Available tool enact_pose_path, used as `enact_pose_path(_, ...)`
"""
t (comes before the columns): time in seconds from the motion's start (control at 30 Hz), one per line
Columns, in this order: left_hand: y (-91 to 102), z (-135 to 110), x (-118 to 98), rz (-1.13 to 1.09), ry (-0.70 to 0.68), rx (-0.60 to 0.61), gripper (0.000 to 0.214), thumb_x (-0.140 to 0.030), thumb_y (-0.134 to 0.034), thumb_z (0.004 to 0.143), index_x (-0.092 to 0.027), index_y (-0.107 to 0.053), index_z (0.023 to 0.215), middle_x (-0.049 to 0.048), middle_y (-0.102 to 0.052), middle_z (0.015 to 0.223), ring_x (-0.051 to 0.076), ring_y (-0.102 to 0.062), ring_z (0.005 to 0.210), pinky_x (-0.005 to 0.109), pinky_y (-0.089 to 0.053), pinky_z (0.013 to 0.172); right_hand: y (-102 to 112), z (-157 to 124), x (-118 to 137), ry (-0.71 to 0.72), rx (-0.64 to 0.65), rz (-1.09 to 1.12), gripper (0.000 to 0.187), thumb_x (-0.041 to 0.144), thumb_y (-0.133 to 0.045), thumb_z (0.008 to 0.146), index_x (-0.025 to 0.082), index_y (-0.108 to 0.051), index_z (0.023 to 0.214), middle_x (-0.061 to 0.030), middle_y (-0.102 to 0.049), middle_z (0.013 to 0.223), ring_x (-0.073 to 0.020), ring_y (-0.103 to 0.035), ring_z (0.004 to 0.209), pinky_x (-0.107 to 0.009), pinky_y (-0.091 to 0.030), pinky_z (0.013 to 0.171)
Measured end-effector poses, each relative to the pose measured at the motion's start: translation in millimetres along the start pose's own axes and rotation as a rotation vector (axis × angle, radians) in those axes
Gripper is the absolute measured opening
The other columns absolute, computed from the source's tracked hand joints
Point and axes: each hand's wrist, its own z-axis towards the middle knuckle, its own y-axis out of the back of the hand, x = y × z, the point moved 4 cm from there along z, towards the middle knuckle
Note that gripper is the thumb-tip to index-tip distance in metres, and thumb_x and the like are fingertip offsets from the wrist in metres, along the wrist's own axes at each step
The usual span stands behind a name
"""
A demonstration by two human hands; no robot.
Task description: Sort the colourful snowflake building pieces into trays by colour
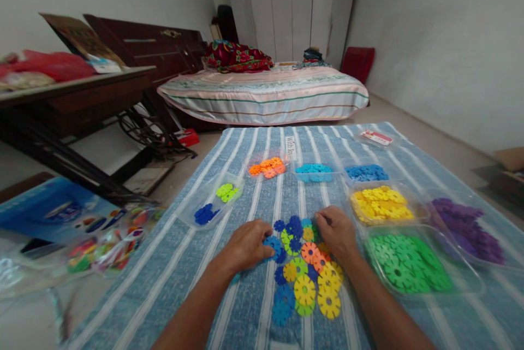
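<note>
A mixed pile of flat plastic snowflake discs (305,276) in blue, yellow, green and orange lies on the striped blue cloth (172,268) in front of me. My left hand (245,244) rests on the pile's left edge, fingers curled onto a blue disc (273,242). My right hand (336,232) sits at the pile's upper right, fingers pinched down among the discs; what they hold is hidden.
Clear trays ring the pile: green discs (409,265), yellow discs (382,203), purple discs (466,227), blue discs (365,172), cyan discs (314,171), orange discs (268,166), and a tray with lime and dark blue discs (215,202). A bag of mixed discs (110,241) lies left. A bed (266,93) stands behind.
</note>
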Motion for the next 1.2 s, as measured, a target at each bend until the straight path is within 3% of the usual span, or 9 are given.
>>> enact_pose_path(0.3,-4.9,4,10,-0.317,0.027,-0.042,0.01,-0.023,-0.059,0.06,-0.017,-0.055,0.067,-0.0045,-0.051,0.059,0.012,-0.048,0.061,0.02,-0.032,0.054,2,0,2,-0.002,0.016,-0.002,0.027,0.035,-0.046,0.082,0.02,-0.061,0.065,-0.0013,-0.059,0.068,-0.0153,-0.051,0.071,-0.026,-0.035,0.066)
enact_pose_path(0.47,-2.5,5,16,-0.488,0.03,-0.041,0.014,-0.028,-0.059,0.062,-0.016,-0.054,0.066,-0.006,-0.044,0.052,0.009,-0.042,0.051,0.02,-0.03,0.049,0,0,0,-0.007,0.024,-0.005,0.026,0.034,-0.046,0.082,0.019,-0.061,0.066,-0.0017,-0.058,0.069,-0.0154,-0.051,0.072,-0.026,-0.035,0.067)
enact_pose_path(0.67,1.9,8,10,-0.618,0.08,0.105,0.02,-0.034,-0.056,0.063,-0.016,-0.052,0.07,-0.0066,-0.048,0.045,0.009,-0.044,0.042,0.019,-0.03,0.042,0,2,2,0.003,-0.012,-0.003,0.024,0.031,-0.047,0.082,0.019,-0.061,0.067,-0.0017,-0.059,0.07,-0.0151,-0.052,0.073,-0.025,-0.036,0.067)
enact_pose_path(0.8,16.3,32,-26,-0.649,-0.004,0.12,0.019,-0.032,-0.058,0.063,-0.016,-0.054,0.072,-0.0074,-0.049,0.043,0.008,-0.043,0.038,0.019,-0.031,0.04,-1,3,4,0.008,-0.036,-0.007,0.024,0.031,-0.047,0.081,0.019,-0.062,0.066,-0.0014,-0.059,0.069,-0.0146,-0.052,0.071,-0.025,-0.036,0.066)
enact_pose_path(0.9,30.9,54,-78,-0.773,-0.148,0.075,0.016,-0.026,-0.059,0.066,-0.014,-0.056,0.076,-0.0065,-0.052,0.046,0.007,-0.045,0.038,0.018,-0.034,0.04,-1,3,3,0.0,-0.058,-0.006,0.023,0.031,-0.046,0.08,0.02,-0.064,0.07,-0.0017,-0.061,0.071,-0.0153,-0.053,0.072,-0.025,-0.037,0.065)
enact_pose_path(0.97,40.2,65,-116,-0.934,-0.261,0.021,0.022,-0.02,-0.057,0.069,-0.014,-0.057,0.089,-0.0058,-0.055,0.052,0.007,-0.048,0.041,0.017,-0.038,0.043,-1,3,3,-0.001,-0.054,-0.001,0.024,0.03,-0.045,0.08,0.02,-0.065,0.071,-0.0021,-0.062,0.073,-0.016,-0.054,0.075,-0.025,-0.037,0.066)
enact_pose_path(1.03,46.3,75,-141,-1.013,-0.301,-0.08,0.019,-0.012,-0.053,0.07,-0.013,-0.057,0.088,-0.0023,-0.06,0.06,0.005,-0.051,0.044,0.016,-0.039,0.044,-2,3,4,0.008,-0.034,0.003,0.024,0.028,-0.044,0.08,0.02,-0.065,0.069,-0.0022,-0.061,0.072,-0.0159,-0.054,0.075,-0.025,-0.038,0.066)
enact_pose_path(1.1,47.1,82,-153,-1.034,-0.305,-0.176,0.015,-0.008,-0.05,0.07,-0.012,-0.057,0.082,-0.0011,-0.061,0.061,0.004,-0.051,0.045,0.015,-0.039,0.045,-2,4,4,0.016,-0.021,0.003,0.025,0.027,-0.044,0.08,0.02,-0.064,0.067,-0.0022,-0.061,0.071,-0.0156,-0.053,0.073,-0.026,-0.038,0.066)
enact_pose_path(1.2,38.5,90,-151,-0.971,-0.287,-0.228,0.009,-0.01,-0.051,0.07,-0.013,-0.057,0.076,-0.0017,-0.061,0.059,0.004,-0.05,0.043,0.015,-0.039,0.045,-1,5,6,0.012,-0.04,0.012,0.024,0.026,-0.043,0.079,0.02,-0.064,0.069,-0.0029,-0.062,0.073,-0.0158,-0.053,0.074,-0.026,-0.039,0.068)
